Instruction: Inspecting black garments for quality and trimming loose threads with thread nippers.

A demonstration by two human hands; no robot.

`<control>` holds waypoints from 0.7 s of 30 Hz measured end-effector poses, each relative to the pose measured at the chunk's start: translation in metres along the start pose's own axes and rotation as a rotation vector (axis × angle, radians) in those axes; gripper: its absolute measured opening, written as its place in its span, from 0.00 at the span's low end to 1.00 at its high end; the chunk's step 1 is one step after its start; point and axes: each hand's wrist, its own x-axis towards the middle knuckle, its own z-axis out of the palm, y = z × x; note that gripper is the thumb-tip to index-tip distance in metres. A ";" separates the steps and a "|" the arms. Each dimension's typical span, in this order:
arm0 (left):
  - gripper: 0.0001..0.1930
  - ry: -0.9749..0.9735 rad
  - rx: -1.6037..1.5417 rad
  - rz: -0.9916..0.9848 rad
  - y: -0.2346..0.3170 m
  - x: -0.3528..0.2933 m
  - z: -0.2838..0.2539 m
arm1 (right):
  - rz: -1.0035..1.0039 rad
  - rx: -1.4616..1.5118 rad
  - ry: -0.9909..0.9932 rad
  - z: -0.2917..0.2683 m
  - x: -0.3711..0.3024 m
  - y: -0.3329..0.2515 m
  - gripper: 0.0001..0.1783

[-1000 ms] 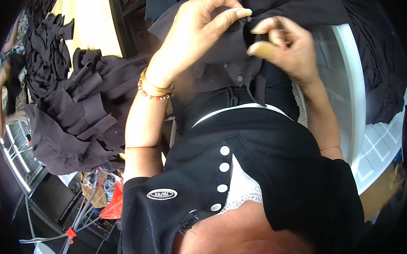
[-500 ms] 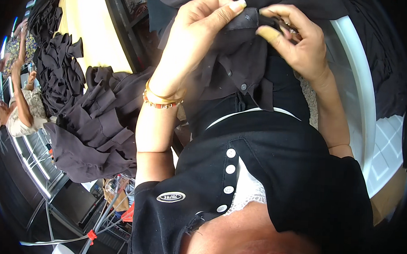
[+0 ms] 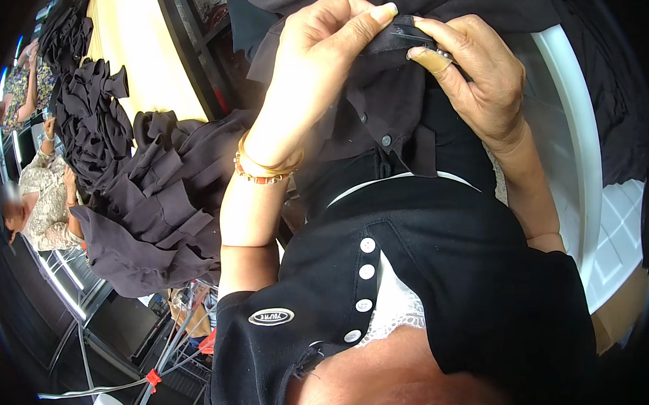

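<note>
A dark brown-black buttoned garment [image 3: 387, 97] hangs over my lap, a few small buttons down its front. My left hand [image 3: 328, 40], with bangles at the wrist, pinches a folded edge of it between thumb and fingers. Close by on the right, my right hand [image 3: 482, 75] bends its thumb and index finger around the same edge. Yellowish tape or a cover [image 3: 431, 59] wraps the right thumb. Small metallic glints show between the right fingers; what they belong to is mostly hidden. A thin pale line, perhaps thread, crosses the cloth between my hands.
Heaped dark garments [image 3: 158, 202] lie to my left, with more dark cloth [image 3: 89, 109] and a pale yellow panel [image 3: 139, 50] beyond. A white curved rim [image 3: 578, 127] stands at my right. Another person [image 3: 46, 190] is at the far left.
My right thumb and index finger have come closer together around the garment's edge. The cloth between my hands has turned. The person at far left has shifted and lowered an arm.
</note>
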 end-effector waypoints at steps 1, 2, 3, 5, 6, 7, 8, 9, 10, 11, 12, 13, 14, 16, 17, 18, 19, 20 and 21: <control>0.07 -0.015 0.025 0.019 -0.001 0.000 0.000 | 0.000 0.000 -0.001 0.000 0.001 0.000 0.19; 0.07 -0.015 0.023 0.019 -0.001 0.000 -0.001 | 0.000 -0.009 -0.006 0.000 0.001 0.000 0.18; 0.07 -0.015 0.017 0.015 -0.002 0.000 -0.001 | -0.001 -0.018 -0.012 -0.001 0.001 0.000 0.18; 0.07 -0.015 0.009 0.010 -0.003 0.000 -0.001 | -0.012 -0.033 -0.011 -0.002 0.001 0.000 0.18; 0.07 -0.020 0.017 0.016 -0.004 0.000 -0.001 | -0.023 -0.047 -0.008 -0.002 0.001 0.001 0.18; 0.07 -0.025 0.026 0.021 -0.004 0.000 -0.001 | -0.023 -0.047 -0.009 -0.003 0.001 0.001 0.18; 0.07 -0.025 0.026 0.022 -0.004 0.000 0.000 | -0.040 -0.045 -0.011 -0.004 0.001 0.002 0.17; 0.07 -0.012 0.017 0.019 -0.004 0.001 0.001 | -0.057 -0.043 -0.013 -0.005 0.001 0.002 0.16; 0.07 0.000 0.009 0.017 -0.003 0.002 0.001 | -0.057 -0.043 -0.013 -0.004 0.000 0.002 0.16; 0.07 0.000 0.009 0.018 -0.002 0.003 0.002 | 0.083 0.096 -0.016 -0.003 0.000 0.001 0.15; 0.08 -0.027 -0.002 0.011 0.000 0.005 0.002 | 0.222 0.236 -0.019 -0.002 -0.002 0.000 0.14; 0.08 -0.052 -0.012 0.004 0.001 0.007 0.003 | 0.363 0.342 -0.023 0.000 -0.003 -0.001 0.14; 0.08 -0.050 -0.013 0.007 0.003 0.009 0.003 | 0.443 0.475 0.031 0.006 -0.003 0.000 0.11; 0.08 -0.155 0.101 0.026 0.007 0.012 0.003 | 0.627 0.657 -0.009 0.009 -0.006 0.000 0.08; 0.08 -0.152 0.099 0.029 0.009 0.014 0.003 | 0.616 0.673 -0.087 0.006 -0.007 0.003 0.07; 0.09 -0.185 0.113 0.012 0.011 0.015 0.002 | 0.621 0.706 -0.156 0.002 -0.009 0.005 0.07; 0.10 -0.267 0.076 0.046 0.012 0.016 0.000 | 0.661 0.722 -0.145 -0.001 -0.011 0.008 0.07; 0.11 -0.254 0.214 -0.065 0.013 0.019 -0.003 | 0.641 0.739 -0.121 -0.006 -0.012 0.011 0.07; 0.12 -0.289 0.251 -0.095 0.015 0.022 -0.009 | 0.648 0.768 -0.084 -0.010 -0.014 0.015 0.07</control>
